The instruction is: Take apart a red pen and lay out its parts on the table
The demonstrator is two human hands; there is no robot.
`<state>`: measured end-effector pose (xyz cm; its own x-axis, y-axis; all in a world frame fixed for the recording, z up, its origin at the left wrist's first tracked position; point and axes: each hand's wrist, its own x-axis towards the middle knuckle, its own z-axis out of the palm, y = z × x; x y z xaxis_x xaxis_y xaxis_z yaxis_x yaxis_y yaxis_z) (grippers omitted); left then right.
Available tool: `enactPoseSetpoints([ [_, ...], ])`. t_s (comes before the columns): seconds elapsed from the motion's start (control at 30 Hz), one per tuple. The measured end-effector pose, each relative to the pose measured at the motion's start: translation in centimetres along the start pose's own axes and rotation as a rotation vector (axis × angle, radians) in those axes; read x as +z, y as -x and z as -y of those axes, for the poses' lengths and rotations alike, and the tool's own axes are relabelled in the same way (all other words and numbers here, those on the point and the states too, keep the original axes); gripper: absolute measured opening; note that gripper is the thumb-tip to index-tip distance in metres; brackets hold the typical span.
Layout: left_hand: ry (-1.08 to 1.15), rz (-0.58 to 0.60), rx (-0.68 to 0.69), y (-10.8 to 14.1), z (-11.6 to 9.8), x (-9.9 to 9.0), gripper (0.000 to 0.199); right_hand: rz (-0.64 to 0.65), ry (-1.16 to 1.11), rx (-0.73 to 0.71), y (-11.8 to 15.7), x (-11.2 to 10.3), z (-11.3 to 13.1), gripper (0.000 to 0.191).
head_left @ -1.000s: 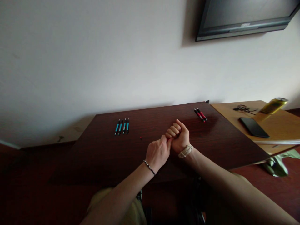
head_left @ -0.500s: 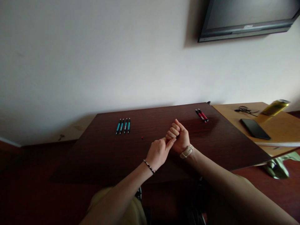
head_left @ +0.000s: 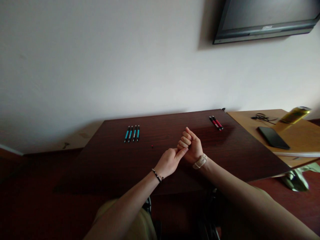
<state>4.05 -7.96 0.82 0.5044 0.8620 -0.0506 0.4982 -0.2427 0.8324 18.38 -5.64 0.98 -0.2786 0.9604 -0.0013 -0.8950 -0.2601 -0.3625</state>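
Above the dark wooden table [head_left: 112, 166] my two hands meet. My right hand [head_left: 191, 143], with a pale watch at the wrist, is curled closed with its thumb up. From the left, my left hand [head_left: 170, 161], wearing a dark beaded bracelet, presses its thumb against the right palm; its other fingers are mostly hidden. Whatever the hands hold, if anything, does not show. A tiny red piece [head_left: 152, 146] lies left of them. Several blue-and-black pens [head_left: 132, 133] lie side by side at the left. Two red-and-black pens [head_left: 216, 123] lie together at the back right.
A lighter wooden table [head_left: 305, 133] adjoins on the right, bearing a phone [head_left: 273, 137], a black cable [head_left: 261, 117] and a yellow can [head_left: 295, 115]. On the wall behind hangs a television [head_left: 267, 20]. Pale green cloth [head_left: 297, 178] shows below at the right.
Both hands stay joined in nearly the same pose, with the left wrist turned slightly. The view has shifted very little; the pens and red piece lie as before.
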Motion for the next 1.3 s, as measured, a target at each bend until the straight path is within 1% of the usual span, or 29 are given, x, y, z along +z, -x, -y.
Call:
enactPoseSetpoints([
  [0.17, 0.137, 0.075, -0.025, 0.0, 0.1, -0.1, 0.07, -0.016, 0.037, 0.001, 0.2, 0.2, 0.0, 0.062],
  [0.37, 0.254, 0.156, -0.142, 0.1, 0.1, -0.2, 0.074, 0.008, 0.048, 0.04, 0.2, 0.2, 0.0, 0.064],
  [0.67, 0.624, 0.284, -0.242, 0.6, -0.1, 0.1, 0.072, 0.029, 0.057, 0.099, 0.5, 0.6, 0.3, 0.063],
  [0.8, 0.688, 0.35, -0.282, 0.7, -0.3, -0.3, 0.072, 0.036, 0.072, 0.105, 0.6, 0.8, 0.3, 0.063],
  [0.9, 0.719, 0.424, -0.308, 0.8, -0.3, -0.7, 0.071, 0.066, 0.077, 0.122, 0.8, 1.0, 0.4, 0.062],
  [0.97, 0.709, 0.469, -0.319, 0.9, -0.2, -0.9, 0.071, 0.078, 0.087, 0.132, 0.9, 1.1, 0.4, 0.063],
  [1.0, 0.687, 0.47, -0.312, 0.8, -0.2, -0.9, 0.071, 0.077, 0.094, 0.13, 0.9, 1.2, 0.4, 0.063],
  [1.03, 0.645, 0.446, -0.291, 0.8, -0.1, -0.9, 0.071, 0.071, 0.102, 0.118, 0.9, 1.2, 0.3, 0.064],
  [1.07, 0.575, 0.392, -0.253, 0.7, 0.0, -0.8, 0.07, 0.061, 0.107, 0.096, 0.9, 1.2, 0.3, 0.064],
  [1.1, 0.473, 0.31, -0.199, 0.5, 0.1, -0.6, 0.068, 0.048, 0.109, 0.062, 0.8, 1.1, 0.2, 0.065],
  [1.17, 0.173, 0.091, -0.08, 0.2, 0.2, -0.2, 0.06, 0.001, 0.103, -0.033, 0.4, 0.9, 0.0, 0.065],
  [1.23, -0.18, -0.111, 0.007, 0.0, 0.3, 0.2, 0.046, -0.064, 0.088, -0.136, 0.0, 0.4, -0.2, 0.064],
  [1.3, -0.469, -0.222, 0.053, -0.1, 0.3, 0.8, 0.036, -0.122, 0.076, -0.211, -0.4, 0.0, -0.4, 0.062],
])
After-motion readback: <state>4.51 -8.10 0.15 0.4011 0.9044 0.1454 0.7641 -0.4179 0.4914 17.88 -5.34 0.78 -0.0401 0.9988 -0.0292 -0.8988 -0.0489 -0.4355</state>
